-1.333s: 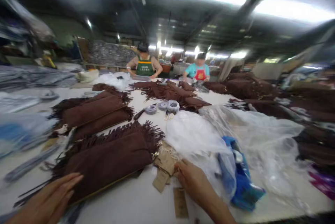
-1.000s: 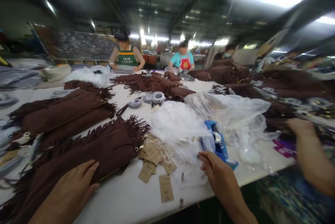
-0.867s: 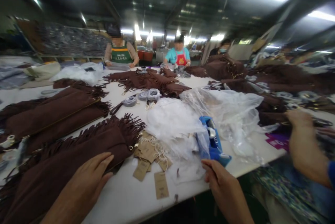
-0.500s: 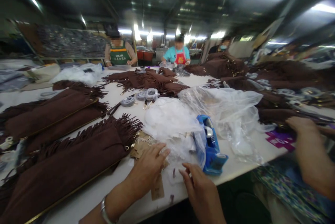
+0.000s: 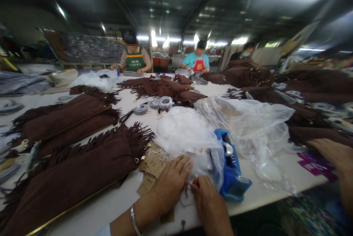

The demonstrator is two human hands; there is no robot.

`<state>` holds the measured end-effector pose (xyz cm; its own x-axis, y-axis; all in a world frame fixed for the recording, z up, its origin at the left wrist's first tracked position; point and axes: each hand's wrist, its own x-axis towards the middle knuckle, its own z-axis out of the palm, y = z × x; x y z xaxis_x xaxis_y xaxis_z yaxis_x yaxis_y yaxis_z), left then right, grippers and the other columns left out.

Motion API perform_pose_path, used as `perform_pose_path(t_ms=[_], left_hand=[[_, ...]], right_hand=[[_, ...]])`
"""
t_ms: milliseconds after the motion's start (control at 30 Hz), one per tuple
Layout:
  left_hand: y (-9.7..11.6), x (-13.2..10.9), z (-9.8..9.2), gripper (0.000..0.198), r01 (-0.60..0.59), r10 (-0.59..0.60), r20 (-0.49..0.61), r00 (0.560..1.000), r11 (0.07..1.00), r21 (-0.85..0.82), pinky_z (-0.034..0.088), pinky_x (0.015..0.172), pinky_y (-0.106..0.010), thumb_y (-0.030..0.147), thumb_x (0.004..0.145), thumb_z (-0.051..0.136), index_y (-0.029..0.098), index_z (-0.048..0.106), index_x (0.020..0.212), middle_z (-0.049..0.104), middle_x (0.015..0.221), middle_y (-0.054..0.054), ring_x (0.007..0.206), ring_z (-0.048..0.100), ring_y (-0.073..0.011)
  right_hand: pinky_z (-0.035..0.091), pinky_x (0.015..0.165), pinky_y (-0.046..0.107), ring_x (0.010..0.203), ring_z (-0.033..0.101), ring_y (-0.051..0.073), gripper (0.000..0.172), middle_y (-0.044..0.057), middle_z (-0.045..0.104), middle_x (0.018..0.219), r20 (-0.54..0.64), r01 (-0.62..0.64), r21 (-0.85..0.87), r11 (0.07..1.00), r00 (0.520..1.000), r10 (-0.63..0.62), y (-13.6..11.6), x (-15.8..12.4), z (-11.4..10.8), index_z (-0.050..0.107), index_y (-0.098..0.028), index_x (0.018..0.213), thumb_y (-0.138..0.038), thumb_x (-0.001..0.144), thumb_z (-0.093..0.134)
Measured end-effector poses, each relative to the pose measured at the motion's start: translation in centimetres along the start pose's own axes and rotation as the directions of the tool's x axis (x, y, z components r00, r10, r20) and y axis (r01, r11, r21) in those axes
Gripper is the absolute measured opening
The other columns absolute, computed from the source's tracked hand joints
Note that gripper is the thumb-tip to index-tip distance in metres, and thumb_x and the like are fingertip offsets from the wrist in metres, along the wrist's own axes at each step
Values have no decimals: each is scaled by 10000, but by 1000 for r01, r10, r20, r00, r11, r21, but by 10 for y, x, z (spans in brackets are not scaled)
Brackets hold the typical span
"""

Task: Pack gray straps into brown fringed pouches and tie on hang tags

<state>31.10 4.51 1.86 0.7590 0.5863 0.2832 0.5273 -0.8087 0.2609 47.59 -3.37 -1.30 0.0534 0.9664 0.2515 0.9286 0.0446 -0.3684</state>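
Note:
My left hand (image 5: 172, 179), with a silver bangle at the wrist, lies over the front edge of a white, filmy pile (image 5: 187, 127), fingers stretched out. Close beside it, my right hand (image 5: 211, 203) has its fingertips drawn together in a pinch; whatever is between them is hidden. Under the fingertips lies a small translucent piece (image 5: 187, 197) with a dark mark. Brown paper hang tags (image 5: 153, 164) with white strings are left of my left hand, partly covered by it. A blue tape dispenser (image 5: 231, 166) stands just right of the pile.
Dark brown fringed bags (image 5: 91, 168) cover the left side. Coiled grey-wrapped straps (image 5: 165, 102) lie behind the pile. Clear plastic bags (image 5: 256, 122) spread to the right. A co-worker's arm (image 5: 335, 155) reaches in at right by a purple piece (image 5: 314, 164). Several people work across the table.
My hands have come closer together, the left sliding right and slightly down. The fingers of my right hand have closed from apart into a pinch. The view has turned a little left.

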Motion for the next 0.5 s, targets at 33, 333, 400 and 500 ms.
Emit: perform_pose_path(t_ms=[33, 333, 400, 500], left_hand=[[0, 2, 2, 596, 6, -6, 9, 1000, 1000, 1, 375, 1145, -495, 76, 912, 502, 173, 341, 1478, 375, 1539, -133, 1423, 328, -299], [-4, 0, 10, 581, 71, -70, 13, 997, 996, -61, 344, 1159, -485, 162, 955, 512, 232, 314, 1497, 381, 1543, -103, 1423, 331, -271], [-5, 0, 13, 587, 70, -69, 18, 997, 996, -59, 334, 1164, -476, 137, 963, 472, 226, 286, 1512, 367, 1553, -99, 1429, 321, -267], [-7, 1, 16, 608, 64, -64, 2, 998, 996, -64, 317, 1175, -434, 124, 955, 471, 202, 265, 1521, 375, 1550, -93, 1430, 317, -246]], right_hand=[[446, 550, 278, 677, 659, 180, 69, 37, 625, 928, 2, 7, -27, 1000, 1000, -7, 0, 0, 2, 524, -231, 1000, -245, 993, 458], [478, 594, 287, 726, 673, 196, 143, 41, 625, 889, -13, 7, -34, 999, 1000, -8, -5, 0, -4, 534, -228, 949, -208, 996, 400], [506, 672, 301, 824, 685, 210, 138, 58, 643, 969, -15, 12, 33, 999, 1000, -12, -6, 0, -8, 524, -220, 1081, -231, 996, 416], [507, 674, 304, 816, 687, 214, 168, 51, 652, 994, 14, 19, 63, 998, 1000, -20, -8, 0, -10, 516, -231, 1134, -305, 995, 457]])
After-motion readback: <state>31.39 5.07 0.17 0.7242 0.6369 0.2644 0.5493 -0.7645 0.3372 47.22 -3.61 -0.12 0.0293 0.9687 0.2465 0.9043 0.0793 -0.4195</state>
